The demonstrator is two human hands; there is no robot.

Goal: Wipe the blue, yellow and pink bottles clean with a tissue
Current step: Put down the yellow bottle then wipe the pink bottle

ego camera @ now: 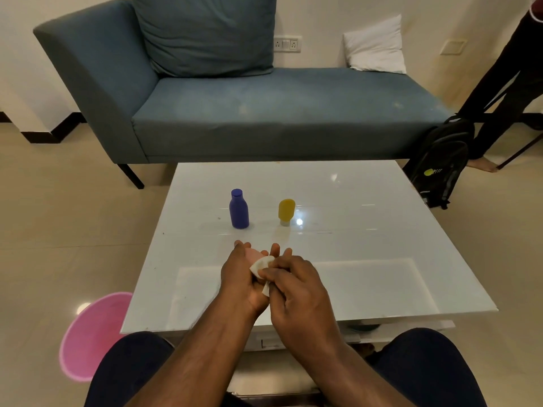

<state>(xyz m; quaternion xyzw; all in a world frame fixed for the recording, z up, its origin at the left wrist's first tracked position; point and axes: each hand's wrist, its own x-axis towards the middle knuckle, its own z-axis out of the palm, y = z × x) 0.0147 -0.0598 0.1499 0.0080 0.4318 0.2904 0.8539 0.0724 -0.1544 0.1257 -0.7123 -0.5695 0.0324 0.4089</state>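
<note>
Between both hands (264,274), pink bottle (255,254) and tissue (261,265).

Warm, dimmish indoor light, prob. overhead; glare spots on glossy table (367,201); wide-angle bending at edges.

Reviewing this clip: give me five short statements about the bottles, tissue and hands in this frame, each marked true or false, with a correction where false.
1. The blue bottle stands upright on the table. True.
2. The yellow bottle lies on its side. False: it stands on its cap, right of the blue one.
3. The left hand holds the pink bottle. True.
4. The right hand is empty. False: its fingers pinch the tissue against the pink bottle.
5. The pink basin sits on the table. False: it is on the floor, left of the table.
</note>
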